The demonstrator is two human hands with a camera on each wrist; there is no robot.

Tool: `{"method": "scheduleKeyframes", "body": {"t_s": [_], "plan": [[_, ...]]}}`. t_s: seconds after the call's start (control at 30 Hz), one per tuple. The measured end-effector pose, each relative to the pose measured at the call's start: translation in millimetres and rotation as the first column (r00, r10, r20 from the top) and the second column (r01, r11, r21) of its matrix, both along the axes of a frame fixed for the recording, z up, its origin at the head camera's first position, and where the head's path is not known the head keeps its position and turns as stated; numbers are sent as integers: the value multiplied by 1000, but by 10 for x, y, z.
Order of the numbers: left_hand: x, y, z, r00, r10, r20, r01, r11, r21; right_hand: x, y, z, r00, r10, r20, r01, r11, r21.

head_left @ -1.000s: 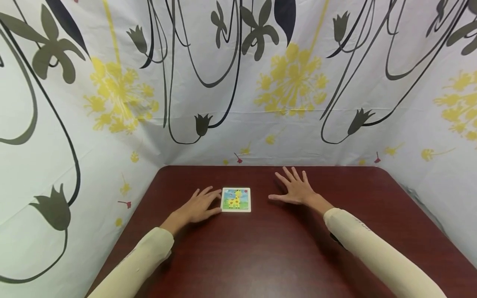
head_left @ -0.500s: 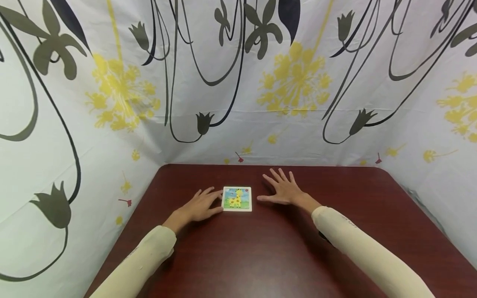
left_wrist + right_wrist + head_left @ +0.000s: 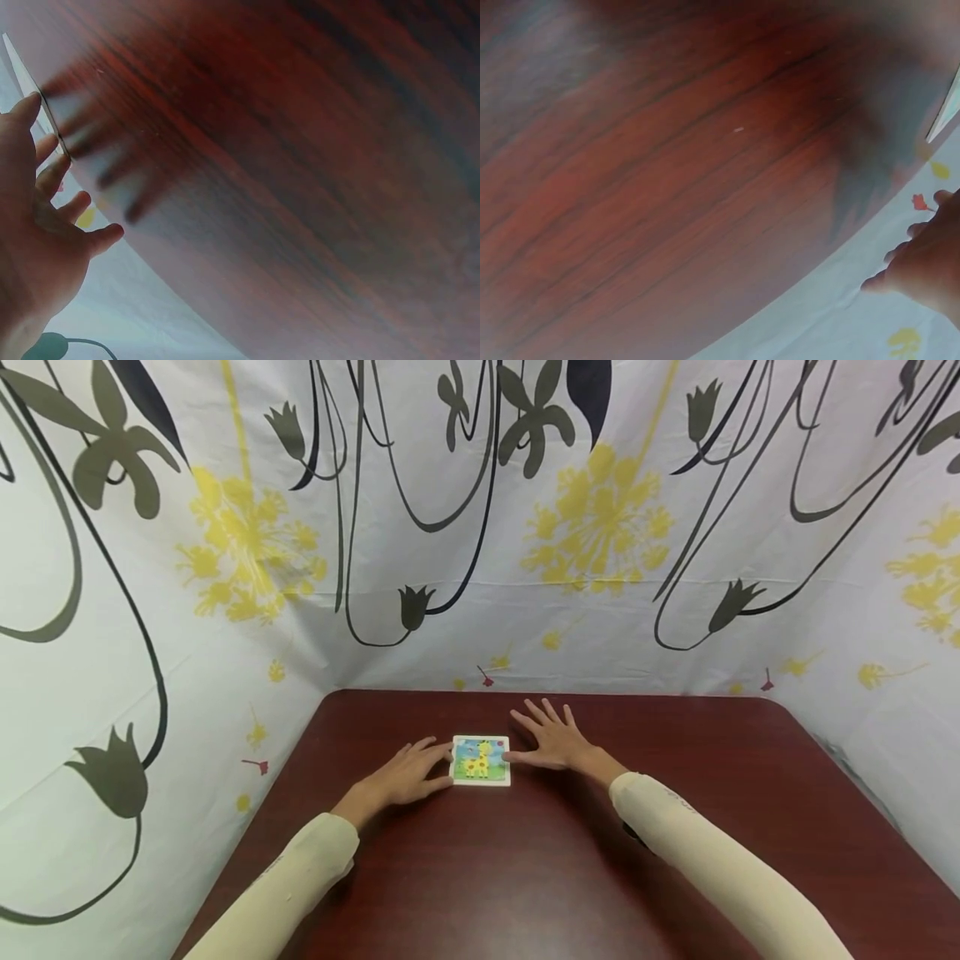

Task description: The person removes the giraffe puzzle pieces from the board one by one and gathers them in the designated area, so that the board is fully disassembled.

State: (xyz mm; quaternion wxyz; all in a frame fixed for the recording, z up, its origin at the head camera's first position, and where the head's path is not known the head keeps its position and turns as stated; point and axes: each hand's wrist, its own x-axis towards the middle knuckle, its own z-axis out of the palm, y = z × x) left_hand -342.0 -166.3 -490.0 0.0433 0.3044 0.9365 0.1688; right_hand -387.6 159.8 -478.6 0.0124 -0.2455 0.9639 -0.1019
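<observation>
A small square picture board (image 3: 481,763) with a white rim and a yellow giraffe on it lies flat on the dark red table. At its left edge is my left hand (image 3: 403,775), thumb and forefinger tips touching the rim, fingers relaxed. From the other side my right hand (image 3: 558,747) has its fingers spread, and its thumb tip overlaps the board's right rim. In the left wrist view, fingertips meet the thin edge of the board (image 3: 26,75). Only a corner of the board (image 3: 946,109) shows in the right wrist view, beside the right hand (image 3: 930,262).
The wood-grain table (image 3: 480,877) has rounded far corners. A white cloth (image 3: 480,552) printed with grey and yellow flowers hangs behind it and along both sides. Pale sleeves cover both forearms.
My right hand has moved left, from well apart to the board's right rim. My left hand stays at the left edge, and the board lies on the table as before.
</observation>
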Motion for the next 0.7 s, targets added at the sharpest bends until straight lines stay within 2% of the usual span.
{"method": "scheduleKeyframes", "body": {"t_s": [0.3,0.47,0.7], "plan": [[-55,0,-2,1000,0,30,0,1000,10,-77,-188,-8,998,46,46,-43,997,-66],[-63,4,19,999,5,39,-5,1000,1,-132,-289,-51,995,88,44,-84,993,-85],[-82,1,15,999,8,48,-8,1000,-19,-166,-434,-34,989,136,57,-128,984,-121]]}}
